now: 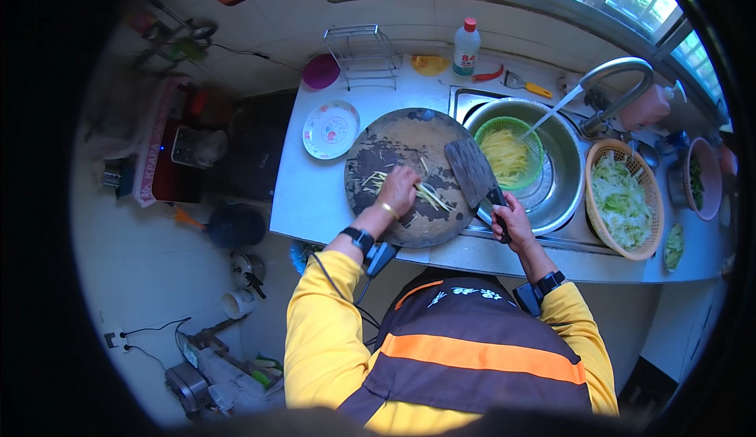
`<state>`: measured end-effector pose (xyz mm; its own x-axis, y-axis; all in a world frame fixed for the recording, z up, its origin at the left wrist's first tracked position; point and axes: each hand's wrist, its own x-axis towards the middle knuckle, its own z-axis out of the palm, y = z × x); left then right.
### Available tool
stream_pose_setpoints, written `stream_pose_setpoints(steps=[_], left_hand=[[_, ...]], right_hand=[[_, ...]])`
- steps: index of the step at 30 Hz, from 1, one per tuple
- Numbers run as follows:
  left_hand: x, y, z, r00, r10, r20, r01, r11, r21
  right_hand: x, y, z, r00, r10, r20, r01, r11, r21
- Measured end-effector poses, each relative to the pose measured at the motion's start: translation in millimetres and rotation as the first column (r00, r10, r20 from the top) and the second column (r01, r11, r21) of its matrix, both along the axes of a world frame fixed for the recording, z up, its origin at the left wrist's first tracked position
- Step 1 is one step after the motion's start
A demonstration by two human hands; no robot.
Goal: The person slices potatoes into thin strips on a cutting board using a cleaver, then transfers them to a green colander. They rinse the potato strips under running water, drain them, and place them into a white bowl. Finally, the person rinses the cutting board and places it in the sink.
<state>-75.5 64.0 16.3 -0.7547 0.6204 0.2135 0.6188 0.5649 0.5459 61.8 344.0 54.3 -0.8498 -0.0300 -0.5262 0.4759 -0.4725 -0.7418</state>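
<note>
A round wooden chopping board (387, 133) with a dark, worn surface lies before me on the counter. My left hand (400, 191) is closed over a bunch of pale vegetable strips (434, 196) on it, and strips stick out on both sides of the fingers. My right hand (515, 222) grips the black handle of a cleaver (471, 168). The cleaver's broad blade lies over the board's right edge, apart from the strips. Just beyond the blade, a green plastic colander (540, 153) of yellow shreds (504, 155) sits inside a steel basin (570, 168).
Water runs from the faucet (617, 65) into the basin. An orange basket (590, 201) of shredded greens stands right of the sink. A floral plate (319, 133) lies left of the board. Behind are a wire rack (354, 31), a red-capped bottle (466, 47), a red chili (489, 74) and a peeler (534, 88).
</note>
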Motion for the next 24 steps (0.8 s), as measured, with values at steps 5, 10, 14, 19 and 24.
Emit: stream_pose_setpoints(steps=[5,10,14,19,24], left_hand=[[9,-40,7,0.967,0.215,-0.134,-0.192,0.968,0.164],[-7,-84,-8,0.869,0.495,-0.031,-0.493,0.869,0.04],[23,-55,-21,0.899,0.434,-0.048,-0.431,0.9,0.067],[51,-3,-11,0.967,0.254,0.009,-0.251,0.951,0.182],[-4,-34,-4,0.941,0.334,-0.062,-0.313,0.923,0.225]], right_hand=[[3,-7,-10,0.999,0.002,0.052,0.001,0.998,-0.055],[4,-13,-15,1.0,0.012,0.021,-0.01,0.996,-0.086],[-2,-22,-13,0.998,0.055,0.033,-0.052,0.994,-0.092],[-7,-24,-4,0.971,0.237,-0.026,-0.236,0.971,0.045],[-1,-10,0,0.978,0.21,-0.013,-0.21,0.977,0.027]])
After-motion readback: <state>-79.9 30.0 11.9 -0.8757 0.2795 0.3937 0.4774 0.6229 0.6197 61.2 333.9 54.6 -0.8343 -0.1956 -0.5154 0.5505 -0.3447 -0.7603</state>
